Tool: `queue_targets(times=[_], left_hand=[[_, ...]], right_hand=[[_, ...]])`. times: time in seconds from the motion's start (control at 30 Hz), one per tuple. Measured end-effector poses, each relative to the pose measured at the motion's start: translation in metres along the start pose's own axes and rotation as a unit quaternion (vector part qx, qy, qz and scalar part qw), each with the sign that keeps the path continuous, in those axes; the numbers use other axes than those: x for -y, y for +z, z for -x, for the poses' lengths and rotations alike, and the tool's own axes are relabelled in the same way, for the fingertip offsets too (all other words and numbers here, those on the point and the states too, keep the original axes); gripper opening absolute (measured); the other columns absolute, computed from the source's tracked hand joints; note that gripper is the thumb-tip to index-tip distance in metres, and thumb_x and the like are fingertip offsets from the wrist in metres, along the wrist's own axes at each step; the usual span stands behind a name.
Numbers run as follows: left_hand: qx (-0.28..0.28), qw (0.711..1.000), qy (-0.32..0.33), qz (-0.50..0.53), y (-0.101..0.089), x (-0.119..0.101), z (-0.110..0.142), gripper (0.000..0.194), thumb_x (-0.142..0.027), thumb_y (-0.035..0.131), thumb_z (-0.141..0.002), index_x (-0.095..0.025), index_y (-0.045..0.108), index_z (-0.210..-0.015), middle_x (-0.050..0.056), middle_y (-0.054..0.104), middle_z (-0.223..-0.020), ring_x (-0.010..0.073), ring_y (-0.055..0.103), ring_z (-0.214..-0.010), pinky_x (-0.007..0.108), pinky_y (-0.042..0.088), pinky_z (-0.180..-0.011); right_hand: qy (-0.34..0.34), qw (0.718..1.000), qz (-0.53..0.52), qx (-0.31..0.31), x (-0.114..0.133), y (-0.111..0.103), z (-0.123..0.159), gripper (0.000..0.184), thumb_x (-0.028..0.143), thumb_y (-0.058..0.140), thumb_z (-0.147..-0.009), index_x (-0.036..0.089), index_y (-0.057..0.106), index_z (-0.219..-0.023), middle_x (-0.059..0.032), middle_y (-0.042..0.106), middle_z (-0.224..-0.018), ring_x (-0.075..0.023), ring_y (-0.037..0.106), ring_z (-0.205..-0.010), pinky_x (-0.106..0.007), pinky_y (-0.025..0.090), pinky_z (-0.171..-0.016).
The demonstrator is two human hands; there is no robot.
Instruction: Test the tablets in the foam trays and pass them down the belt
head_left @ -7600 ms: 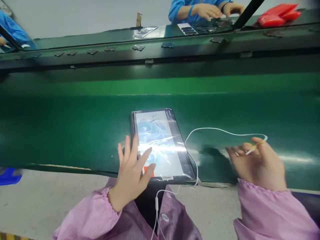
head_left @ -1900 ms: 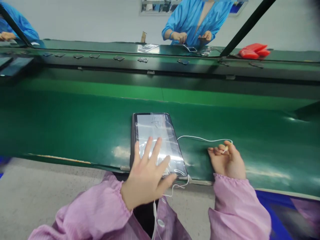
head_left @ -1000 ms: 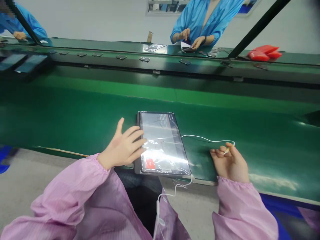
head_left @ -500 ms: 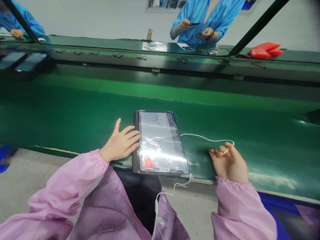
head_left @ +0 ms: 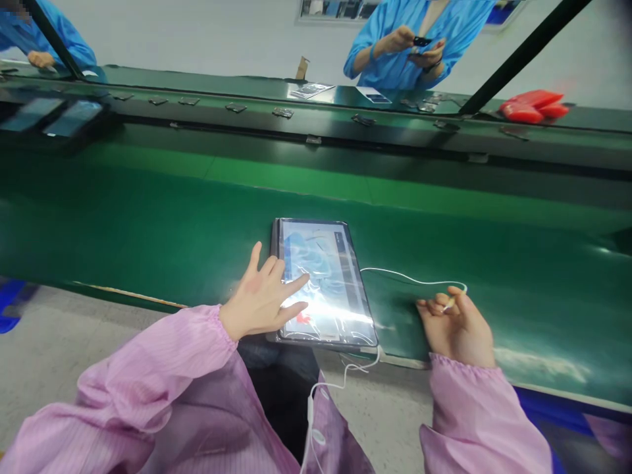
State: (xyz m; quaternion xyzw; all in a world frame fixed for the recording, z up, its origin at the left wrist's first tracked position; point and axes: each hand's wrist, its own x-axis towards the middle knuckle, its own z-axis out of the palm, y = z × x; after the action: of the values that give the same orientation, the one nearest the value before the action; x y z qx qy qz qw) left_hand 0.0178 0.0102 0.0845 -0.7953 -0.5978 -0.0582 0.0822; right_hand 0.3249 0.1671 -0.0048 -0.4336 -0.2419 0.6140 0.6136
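A tablet (head_left: pixel 326 276) wrapped in clear film lies on the green conveyor belt (head_left: pixel 148 224), its screen lit with a blue picture. My left hand (head_left: pixel 264 296) is open, with its fingers stretched over the tablet's left edge and the fingertips touching the screen. A thin white cable (head_left: pixel 409 280) runs from the tablet's near right corner across the belt. My right hand (head_left: pixel 457 326) rests on the belt to the right and pinches the cable's end between thumb and fingers.
Across the belt a person in a blue coat (head_left: pixel 419 39) holds a small dark device. Small dark parts (head_left: pixel 284 112) lie in a row on the far ledge. Two tablets (head_left: pixel 49 118) lie at the far left, red bags (head_left: pixel 530 105) at the far right.
My left hand has slid from the tablet's left side onto the screen. The screen now shows a blue picture instead of a pale page. My right hand has stayed put.
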Motion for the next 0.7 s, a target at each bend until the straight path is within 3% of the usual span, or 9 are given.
queue_targets(times=[0.13,0.33,0.57,0.7], left_hand=[[0.003,1.000,0.001,0.018,0.001,0.005,0.012,0.054,-0.050,0.030,-0.103,-0.024,0.045,-0.148,0.016,0.060,-0.119,0.0328,0.052,-0.119,0.072,0.021,-0.110],[-0.011,0.996,-0.046,0.078,0.009,0.009,0.025,0.055,-0.040,0.024,-0.105,-0.008,0.042,-0.146,0.017,0.054,-0.142,0.0321,0.045,-0.134,0.070,0.010,-0.117],[-0.037,0.994,-0.061,0.085,0.008,0.000,0.023,0.052,-0.040,0.033,-0.103,-0.011,0.046,-0.144,0.019,0.047,-0.149,0.0370,0.033,-0.144,0.072,0.011,-0.115],[-0.041,0.995,-0.005,0.095,0.006,-0.021,0.026,0.054,-0.047,0.041,-0.101,-0.016,0.047,-0.144,0.022,0.034,-0.157,0.0423,0.025,-0.147,0.075,0.018,-0.111]], right_hand=[[0.000,1.000,-0.003,-0.002,0.001,0.000,0.001,0.020,0.027,0.075,-0.069,0.017,0.063,-0.081,0.0039,0.053,-0.063,-0.0075,0.046,-0.049,-0.027,0.052,-0.062],[0.006,1.000,-0.009,-0.013,0.001,0.001,0.000,0.014,0.026,0.073,-0.072,0.018,0.064,-0.078,0.0037,0.052,-0.063,-0.0079,0.047,-0.049,-0.026,0.053,-0.059],[0.009,1.000,-0.015,-0.023,0.003,0.003,0.001,0.011,0.025,0.071,-0.074,0.018,0.064,-0.078,0.0042,0.052,-0.061,-0.0075,0.046,-0.049,-0.026,0.052,-0.060],[0.018,0.999,-0.021,-0.028,0.003,0.003,0.001,0.008,0.024,0.068,-0.076,0.018,0.064,-0.079,0.0039,0.053,-0.061,-0.0078,0.047,-0.050,-0.026,0.051,-0.062]])
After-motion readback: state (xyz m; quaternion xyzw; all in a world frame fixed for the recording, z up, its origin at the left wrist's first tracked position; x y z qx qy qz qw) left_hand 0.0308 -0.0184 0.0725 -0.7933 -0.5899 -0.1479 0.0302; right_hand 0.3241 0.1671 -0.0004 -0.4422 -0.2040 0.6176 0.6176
